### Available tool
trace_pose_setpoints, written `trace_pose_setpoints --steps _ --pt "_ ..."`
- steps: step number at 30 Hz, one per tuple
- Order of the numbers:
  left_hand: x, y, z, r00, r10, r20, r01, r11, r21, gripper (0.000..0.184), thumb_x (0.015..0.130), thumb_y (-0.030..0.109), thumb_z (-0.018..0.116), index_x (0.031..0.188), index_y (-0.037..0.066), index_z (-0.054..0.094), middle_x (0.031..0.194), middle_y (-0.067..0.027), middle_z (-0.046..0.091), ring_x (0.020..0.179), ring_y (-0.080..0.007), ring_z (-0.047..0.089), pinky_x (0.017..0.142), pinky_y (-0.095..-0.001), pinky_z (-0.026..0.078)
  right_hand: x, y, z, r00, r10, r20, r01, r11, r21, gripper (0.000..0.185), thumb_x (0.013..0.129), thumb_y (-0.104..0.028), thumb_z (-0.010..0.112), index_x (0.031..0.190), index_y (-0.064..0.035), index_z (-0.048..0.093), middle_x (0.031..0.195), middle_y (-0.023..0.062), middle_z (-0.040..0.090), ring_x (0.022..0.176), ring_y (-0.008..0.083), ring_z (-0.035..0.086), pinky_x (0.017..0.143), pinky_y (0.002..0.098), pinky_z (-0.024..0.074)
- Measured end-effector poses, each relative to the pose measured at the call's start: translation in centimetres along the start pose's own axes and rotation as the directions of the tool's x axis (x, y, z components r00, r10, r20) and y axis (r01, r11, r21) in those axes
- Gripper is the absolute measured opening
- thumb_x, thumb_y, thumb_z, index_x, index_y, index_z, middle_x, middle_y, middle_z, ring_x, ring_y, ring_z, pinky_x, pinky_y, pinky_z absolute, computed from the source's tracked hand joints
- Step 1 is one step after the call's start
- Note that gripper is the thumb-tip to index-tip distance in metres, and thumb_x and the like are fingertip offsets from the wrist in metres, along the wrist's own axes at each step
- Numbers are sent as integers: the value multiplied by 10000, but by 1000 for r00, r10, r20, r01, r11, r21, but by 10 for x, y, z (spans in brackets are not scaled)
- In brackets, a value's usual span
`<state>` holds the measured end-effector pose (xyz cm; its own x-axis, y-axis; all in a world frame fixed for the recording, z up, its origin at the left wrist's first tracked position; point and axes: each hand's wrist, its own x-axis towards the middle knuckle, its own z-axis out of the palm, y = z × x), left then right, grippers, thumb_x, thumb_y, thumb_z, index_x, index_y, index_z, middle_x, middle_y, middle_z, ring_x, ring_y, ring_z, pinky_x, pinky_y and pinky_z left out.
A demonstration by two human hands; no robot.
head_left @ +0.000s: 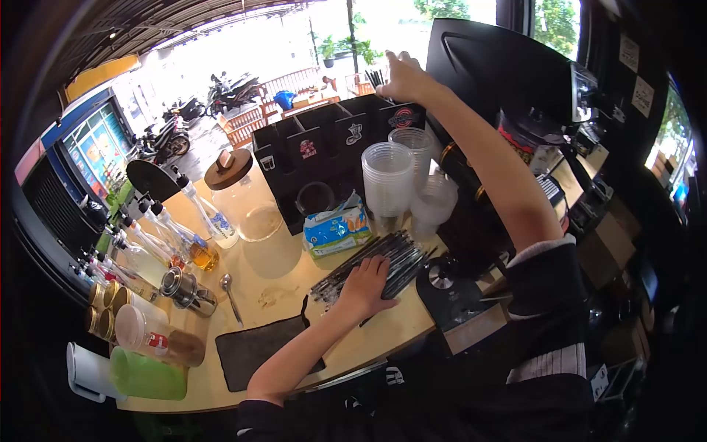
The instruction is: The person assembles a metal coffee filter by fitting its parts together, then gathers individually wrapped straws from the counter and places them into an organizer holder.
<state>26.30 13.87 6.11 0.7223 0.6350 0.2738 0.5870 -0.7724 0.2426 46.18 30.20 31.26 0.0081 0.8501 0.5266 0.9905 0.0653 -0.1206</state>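
Centrally, your left hand [366,284] rests on a pile of black straws [396,259] near the right edge of the table [259,267]; whether it grips any cannot be told. Your right hand [402,78], raised above the right end of the black organizer [328,166], is closed round a few dark sticks [375,78], probably straws, seen against glare. A wipes pack [336,230] and stacked plastic cups [388,180] sit between pile and organizer.

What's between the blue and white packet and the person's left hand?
A pile of thin black straws, partly under the left hand, in the head view.
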Motion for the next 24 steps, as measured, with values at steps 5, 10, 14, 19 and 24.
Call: trace_pose_setpoints --steps 5,10,14,19,24 --pt "-3 -1 18 1000 15 -19 -10 976 218 555 658 295 707 1085 -5 519 1100 -118 450 1060 -273 428 897 -387 366 -104 -28 -18 960 -250 -125 249 968 -17 707 768 -265 583 1359 -53 257 1213 207 433 1133 330 439 887 479 380" --pt "-6 -7 42 997 63 -47 -53 981 184 444 688 265 669 1027 6 549 1052 -133 473 1000 -267 477 786 -370 452 -223 -42 13 906 -380 -185 419 862 286 680 770 -220 611 1332 2 298 1294 256 377 1227 377 354 1020 419 288" --pt "2 -5 43 999 -20 -46 28 984 178 394 675 232 676 965 -9 563 1007 -138 502 967 -281 509 763 -373 484 -292 -39 41 946 -315 -79 302 766 567 679 755 -171 651 1324 -6 320 1254 214 405 1174 338 408 983 387 332" --pt "18 -10 49 997 -77 5 75 978 192 264 707 115 597 927 -31 582 997 -188 539 934 -312 551 715 -373 511 -345 -27 53 982 -158 102 44 722 690 672 757 -192 673 1326 -55 342 1221 127 428 1098 243 462 901 357 398" --pt "29 -4 40 985 -154 81 140 977 163 194 687 71 589 852 -23 632 900 -190 620 814 -324 632 685 -378 525 -378 -19 53 967 -48 251 -158 659 735 633 761 -250 663 1299 -69 384 1210 130 422 1075 243 467 863 352 408"
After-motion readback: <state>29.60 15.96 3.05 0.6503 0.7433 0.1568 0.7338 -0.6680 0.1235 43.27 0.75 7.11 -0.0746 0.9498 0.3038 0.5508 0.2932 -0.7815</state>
